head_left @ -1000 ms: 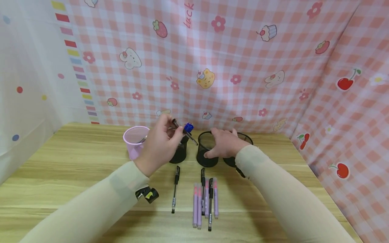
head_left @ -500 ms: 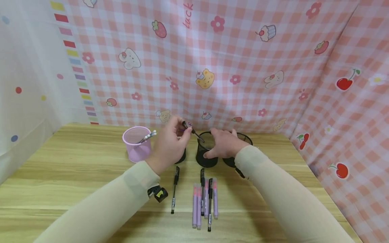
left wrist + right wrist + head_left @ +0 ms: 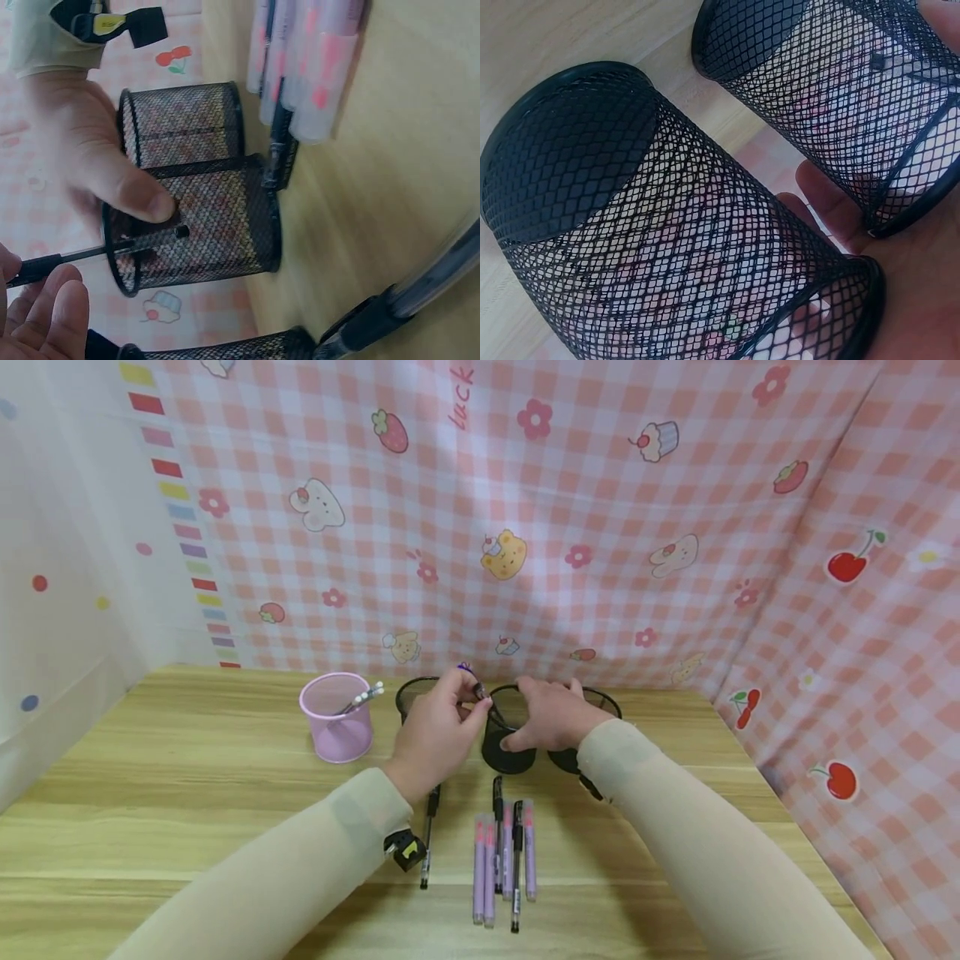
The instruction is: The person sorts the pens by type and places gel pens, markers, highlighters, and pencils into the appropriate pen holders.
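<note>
My left hand (image 3: 438, 731) pinches a black-gripped gel pen (image 3: 82, 255) near its capless-looking shaft's upper part. The pen slants down, and in the left wrist view its far end lies inside the rim of the middle black mesh pen cup (image 3: 217, 225). My right hand (image 3: 558, 718) holds that cup, thumb against its near side and fingers behind. Another mesh cup (image 3: 645, 210) stands to the right, partly behind the right hand. A third mesh cup (image 3: 412, 693) is mostly hidden by my left hand; something blue (image 3: 465, 667) shows just past the fingers.
A pink mesh cup (image 3: 341, 739) at the left holds thin white-tipped sticks (image 3: 367, 695). On the wooden table (image 3: 225, 827) in front lie black gel pens (image 3: 517, 852) and several lilac highlighters (image 3: 479, 877) with pink ends. A checked cloth (image 3: 585, 502) hangs behind.
My left hand has moved right with the pen, whose lower end has gone from beside the middle cup to inside it. The right hand has stayed on the cup.
</note>
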`<action>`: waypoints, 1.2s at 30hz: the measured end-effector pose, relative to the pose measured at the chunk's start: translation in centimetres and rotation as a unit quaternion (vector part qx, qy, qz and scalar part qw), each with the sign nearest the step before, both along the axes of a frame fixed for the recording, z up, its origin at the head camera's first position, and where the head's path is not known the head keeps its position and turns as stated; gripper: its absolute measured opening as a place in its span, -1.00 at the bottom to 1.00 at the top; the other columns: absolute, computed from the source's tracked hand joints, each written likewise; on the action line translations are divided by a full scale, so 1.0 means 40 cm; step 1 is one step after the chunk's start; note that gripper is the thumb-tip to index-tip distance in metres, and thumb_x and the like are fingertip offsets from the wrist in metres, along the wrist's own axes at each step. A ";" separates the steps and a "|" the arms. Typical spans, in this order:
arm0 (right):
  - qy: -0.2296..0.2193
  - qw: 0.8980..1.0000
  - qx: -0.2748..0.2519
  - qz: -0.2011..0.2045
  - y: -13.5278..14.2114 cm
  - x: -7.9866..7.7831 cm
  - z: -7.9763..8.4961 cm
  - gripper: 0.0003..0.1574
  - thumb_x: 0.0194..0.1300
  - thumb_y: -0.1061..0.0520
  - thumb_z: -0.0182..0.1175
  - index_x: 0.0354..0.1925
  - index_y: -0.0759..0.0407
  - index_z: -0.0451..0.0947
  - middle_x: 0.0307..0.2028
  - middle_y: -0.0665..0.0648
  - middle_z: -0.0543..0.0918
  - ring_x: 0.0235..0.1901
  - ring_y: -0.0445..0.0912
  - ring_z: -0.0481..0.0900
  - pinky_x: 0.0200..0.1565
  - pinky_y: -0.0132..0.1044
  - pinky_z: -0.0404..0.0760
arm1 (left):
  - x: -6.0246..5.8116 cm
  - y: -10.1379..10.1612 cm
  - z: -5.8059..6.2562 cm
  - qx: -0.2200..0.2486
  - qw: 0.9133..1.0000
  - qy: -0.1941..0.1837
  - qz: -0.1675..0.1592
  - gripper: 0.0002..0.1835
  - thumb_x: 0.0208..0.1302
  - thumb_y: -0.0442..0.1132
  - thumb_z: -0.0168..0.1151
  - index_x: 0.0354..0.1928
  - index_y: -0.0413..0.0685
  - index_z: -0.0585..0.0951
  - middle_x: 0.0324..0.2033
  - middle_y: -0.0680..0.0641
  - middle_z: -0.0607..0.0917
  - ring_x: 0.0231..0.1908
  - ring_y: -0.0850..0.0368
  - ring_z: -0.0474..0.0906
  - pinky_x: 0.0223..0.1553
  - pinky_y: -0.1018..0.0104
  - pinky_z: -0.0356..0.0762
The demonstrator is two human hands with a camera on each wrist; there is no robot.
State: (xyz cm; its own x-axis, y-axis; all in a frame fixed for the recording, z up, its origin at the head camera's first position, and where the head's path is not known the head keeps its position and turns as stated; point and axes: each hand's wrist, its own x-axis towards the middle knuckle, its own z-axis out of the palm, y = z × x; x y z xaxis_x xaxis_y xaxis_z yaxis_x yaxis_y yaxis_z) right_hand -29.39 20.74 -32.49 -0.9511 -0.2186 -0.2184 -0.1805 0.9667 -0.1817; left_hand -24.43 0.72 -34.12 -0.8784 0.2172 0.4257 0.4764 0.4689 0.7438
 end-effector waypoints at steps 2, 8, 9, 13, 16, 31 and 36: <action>0.001 1.000 0.000 0.000 -0.001 0.000 0.000 0.24 0.17 -0.42 0.46 0.55 0.11 0.18 0.46 0.15 0.48 0.38 0.16 0.49 0.48 0.26 0.00 | -0.002 0.003 -0.007 -0.004 1.000 -0.007 -0.001 -0.86 0.54 -0.15 0.25 -0.02 0.03 0.51 -0.10 -0.02 0.83 -0.21 0.16 0.81 -0.32 0.28 0.71; 0.001 1.000 0.002 0.001 0.000 0.001 0.002 0.24 0.18 -0.41 0.45 0.55 0.12 0.19 0.45 0.16 0.50 0.35 0.16 0.52 0.45 0.24 0.04 | -0.004 0.012 -0.017 -0.011 1.000 -0.003 -0.003 -0.85 0.53 -0.16 0.25 -0.02 0.00 0.51 -0.07 -0.08 0.82 -0.30 0.17 0.79 -0.44 0.33 0.65; 0.001 1.000 0.001 0.001 0.000 0.001 0.002 0.24 0.18 -0.41 0.45 0.55 0.12 0.18 0.45 0.16 0.49 0.35 0.16 0.52 0.45 0.24 0.03 | -0.004 0.014 -0.017 -0.015 1.000 -0.001 0.000 -0.84 0.53 -0.16 0.26 -0.02 0.00 0.51 -0.07 -0.07 0.82 -0.34 0.19 0.77 -0.46 0.33 0.63; 0.000 1.000 -0.001 0.000 0.000 0.002 0.002 0.23 0.18 -0.41 0.45 0.54 0.12 0.19 0.47 0.16 0.47 0.38 0.17 0.50 0.46 0.25 0.01 | -0.004 0.019 -0.017 -0.028 1.000 0.000 0.011 -0.83 0.51 -0.13 0.28 -0.02 -0.01 0.54 -0.07 -0.07 0.83 -0.41 0.25 0.70 -0.48 0.35 0.57; -0.002 1.000 -0.002 0.000 -0.001 0.002 0.002 0.22 0.18 -0.41 0.46 0.54 0.12 0.19 0.48 0.16 0.47 0.39 0.17 0.48 0.47 0.25 -0.01 | -0.003 0.021 -0.019 -0.032 0.999 -0.006 0.014 -0.83 0.51 -0.13 0.28 -0.02 -0.01 0.55 -0.07 -0.07 0.83 -0.39 0.23 0.71 -0.44 0.34 0.60; 0.009 1.000 0.010 0.009 0.001 -0.003 -0.004 0.22 0.16 -0.43 0.45 0.51 0.11 0.22 0.43 0.12 0.52 0.34 0.13 0.54 0.41 0.23 0.08 | -0.007 0.022 -0.029 -0.041 0.998 -0.053 0.015 -0.86 0.55 -0.12 0.23 0.00 0.04 0.55 0.00 -0.04 0.79 -0.17 0.14 0.77 -0.19 0.26 0.72; 0.011 1.000 0.010 0.010 0.001 -0.003 -0.003 0.24 0.16 -0.43 0.45 0.54 0.10 0.19 0.40 0.11 0.55 0.32 0.13 0.55 0.41 0.23 0.09 | -0.003 0.008 -0.029 -0.047 0.997 -0.054 0.013 -0.83 0.55 -0.10 0.23 0.04 0.04 0.56 0.03 -0.02 0.79 -0.14 0.11 0.81 -0.17 0.23 0.74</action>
State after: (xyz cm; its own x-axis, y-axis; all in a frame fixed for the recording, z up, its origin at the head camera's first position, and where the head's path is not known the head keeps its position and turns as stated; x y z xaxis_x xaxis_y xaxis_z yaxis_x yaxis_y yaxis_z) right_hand -29.49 20.79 -32.60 -0.9513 -0.2326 -0.2022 -0.2026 0.9664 -0.1582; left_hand -24.54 1.04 -35.30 -0.9238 0.2285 0.3071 0.3828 0.5504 0.7420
